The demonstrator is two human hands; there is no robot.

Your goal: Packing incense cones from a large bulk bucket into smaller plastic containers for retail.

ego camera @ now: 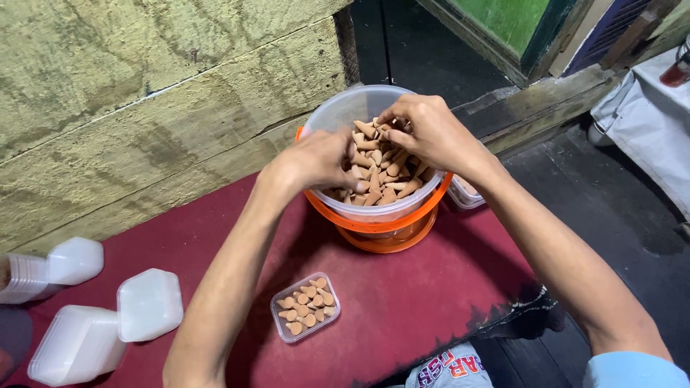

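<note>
A clear plastic bucket [338, 108] with an orange rim and base stands on a dark red mat [417, 287], heaped with small tan cone-shaped pieces [384, 179]. Both my hands reach into it. My left hand [316, 162] rests on the pieces at the left side, fingers curled into them. At the far side my right hand [424, 129] pinches some pieces near the top. On the mat in front of the bucket, a small clear rectangular box [305, 307] holds several of the same cones.
Stacks of white plastic boxes and lids [108, 323] lie at the left. A rough yellowish wall [144, 93] rises behind. Another small container [463, 192] peeks out right of the bucket. A dark floor [611, 215] and a white cloth-covered object [654, 115] lie to the right.
</note>
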